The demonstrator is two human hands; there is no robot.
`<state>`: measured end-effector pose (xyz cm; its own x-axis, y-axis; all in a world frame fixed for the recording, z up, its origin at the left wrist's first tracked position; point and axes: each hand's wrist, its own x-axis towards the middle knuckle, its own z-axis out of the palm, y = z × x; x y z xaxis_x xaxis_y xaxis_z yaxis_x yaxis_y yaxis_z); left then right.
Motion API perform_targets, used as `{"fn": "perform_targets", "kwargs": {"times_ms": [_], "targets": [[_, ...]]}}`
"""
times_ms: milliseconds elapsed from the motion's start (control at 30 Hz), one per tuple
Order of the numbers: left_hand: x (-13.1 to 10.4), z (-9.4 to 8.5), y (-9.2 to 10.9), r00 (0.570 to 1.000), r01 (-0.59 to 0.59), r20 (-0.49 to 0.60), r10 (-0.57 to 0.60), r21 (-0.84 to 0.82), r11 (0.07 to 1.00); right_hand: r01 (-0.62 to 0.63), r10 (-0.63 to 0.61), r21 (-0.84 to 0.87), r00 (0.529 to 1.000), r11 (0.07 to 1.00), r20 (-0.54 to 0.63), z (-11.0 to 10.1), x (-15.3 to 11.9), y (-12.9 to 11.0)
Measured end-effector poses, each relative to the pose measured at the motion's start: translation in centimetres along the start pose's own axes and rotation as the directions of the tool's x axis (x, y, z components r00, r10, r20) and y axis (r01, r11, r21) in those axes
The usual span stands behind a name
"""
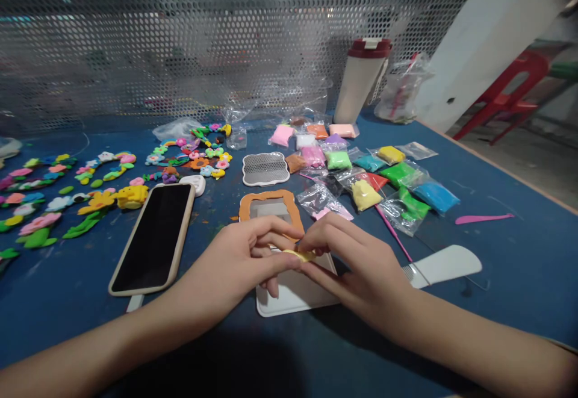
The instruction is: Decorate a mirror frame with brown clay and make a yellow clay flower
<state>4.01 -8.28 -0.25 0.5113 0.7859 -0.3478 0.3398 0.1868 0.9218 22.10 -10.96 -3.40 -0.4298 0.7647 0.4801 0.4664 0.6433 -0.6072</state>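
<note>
Between the fingertips of my left hand (241,250) and my right hand (356,259) is a small piece of pale yellow modelling clay (300,256). Both hands pinch it, and part of it is hidden by the fingers. Beneath them lies a white flat board (289,295). Just behind the hands a small frame covered in orange-brown clay (246,204) rests partly on or against the board; I cannot tell which. Beyond it a white-rimmed mirror (265,169) with a wavy outline lies on the table. An opened bag of yellow clay (365,195) is behind my right hand.
A phone (156,238) lies left of my hands, with colourful clay shapes (97,202) beyond. Several clay bags (338,158) spread at the back right. A white comb (447,265), a pink modelling tool (483,219) and a tumbler (361,82) stand or lie rightward. A perforated metal panel (180,43) closes the back.
</note>
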Motion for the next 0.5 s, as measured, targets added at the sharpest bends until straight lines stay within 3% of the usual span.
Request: {"fn": "perform_targets", "kwargs": {"times_ms": [233, 367, 500], "targets": [[-0.1, 0.1, -0.1, 0.998, -0.031, -0.06, 0.036, 0.073, 0.997, 0.021, -0.021, -0.019, 1.0, 1.0, -0.01, 0.0, -0.1, 0.2], [-0.3, -0.5, 0.0, 0.983, -0.115, -0.121, 0.137, 0.171, 0.979, -0.006, 0.005, 0.028, 1.0, 1.0, 0.023, -0.5, 0.0, 0.2], [-0.3, -1.3, 0.3, 0.937, -0.2, -0.223, 0.269, 0.29, 0.936, -0.057, 0.058, 0.03, 0.998, 0.998, -0.026, -1.3, 0.2, 0.3]]}}
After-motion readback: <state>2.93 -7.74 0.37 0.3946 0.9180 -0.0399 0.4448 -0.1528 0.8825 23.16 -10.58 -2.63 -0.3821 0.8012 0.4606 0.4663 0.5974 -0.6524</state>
